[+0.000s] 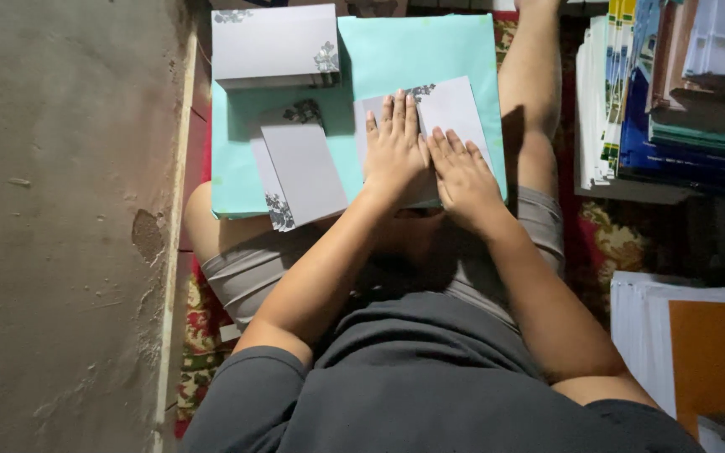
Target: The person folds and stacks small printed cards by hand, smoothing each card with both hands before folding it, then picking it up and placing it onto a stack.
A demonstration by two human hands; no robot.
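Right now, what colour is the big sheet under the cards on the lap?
Light turquoise sheet, seen best in the head view.

A bare grey wall [60, 226] runs alongside a patterned red rug [610, 243], with stacked papers [673, 92] opposite, dimly lit.

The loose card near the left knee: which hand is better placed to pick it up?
The left hand. It presses on the sheet right next to the loose card, nothing between them. The right hand lies farther away and would probably have to cross over the left.
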